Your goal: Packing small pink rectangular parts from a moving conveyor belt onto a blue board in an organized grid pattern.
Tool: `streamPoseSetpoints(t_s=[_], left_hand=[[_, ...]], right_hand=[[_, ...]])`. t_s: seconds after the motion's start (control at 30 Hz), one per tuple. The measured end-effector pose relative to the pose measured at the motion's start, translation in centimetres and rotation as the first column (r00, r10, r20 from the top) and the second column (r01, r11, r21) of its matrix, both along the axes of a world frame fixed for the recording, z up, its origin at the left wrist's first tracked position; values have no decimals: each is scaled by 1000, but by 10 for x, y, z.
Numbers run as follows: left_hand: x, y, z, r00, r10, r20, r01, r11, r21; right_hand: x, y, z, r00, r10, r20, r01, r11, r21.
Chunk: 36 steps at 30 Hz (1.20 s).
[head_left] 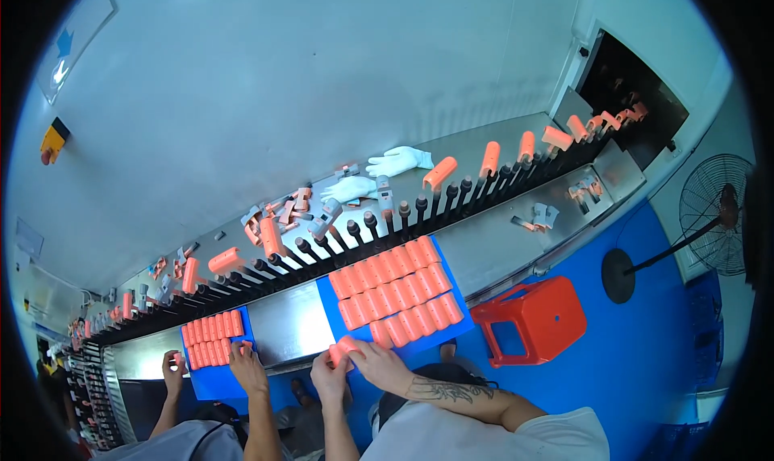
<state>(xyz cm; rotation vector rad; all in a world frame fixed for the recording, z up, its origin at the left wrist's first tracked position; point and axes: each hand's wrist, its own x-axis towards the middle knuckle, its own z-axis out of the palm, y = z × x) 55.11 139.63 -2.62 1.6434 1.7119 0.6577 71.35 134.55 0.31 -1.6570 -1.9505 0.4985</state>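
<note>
From where I stand, the person's left hand (326, 378) and right hand (379, 368) meet just off the near left corner of a blue board (454, 269). Both have their fingertips closed on orange: the orange shell (348, 344) sits between them, small and partly covered by the fingers. I can't fairly tell from here whether it is one piece or one in each hand, and its long axis is too hidden to read with certainty.

The rows of shells (395, 296) on the board are easier. There are three, each piece lying with its rounded back up, long axis running from the person's side toward the line of pegs, the far end leaning a little left. They lie side by side, close together, so the rows climb from lower left to upper right. The nearest row is shorter and begins farther right, beside the right hand.

The board lies on a metal counter (286, 326). Beyond it stand the black pegs (421, 207). Some carry shells: one (439, 172) slants up to the right, another (490, 159) stands nearly upright, and one to the left (224, 259) lies almost crosswise. White gloves (399, 161) rest behind the pegs.

On the left, a co-worker's hands (248, 372) are at a second blue board (218, 384) with two rows of shells pointing much the same way. A red stool (556, 320) lies tipped to the right on the blue floor.
</note>
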Motion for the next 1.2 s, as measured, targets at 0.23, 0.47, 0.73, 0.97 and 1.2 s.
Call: streamPoseSetpoints(t_s=[0.23,0.47,0.73,0.97,1.2], left_hand=[[-1,27,-14,981,-189,-41,194,961,197],[2,10,-7,968,-142,206,131,989,67],[-35,-3,-57,832,104,545,-71,994,-81],[11,-15,-51,832,74,550,-2,992,-129],[26,-48,-61,669,209,713,-80,974,-210]], right_hand=[[-28,23,-16,950,-97,296,77,994,78],[-14,2,-3,988,-151,37,140,966,217],[133,-36,-66,439,-849,-293,896,437,75],[214,-51,-110,431,-734,-525,733,624,-270],[249,-46,-105,349,-636,-689,469,755,-459]])
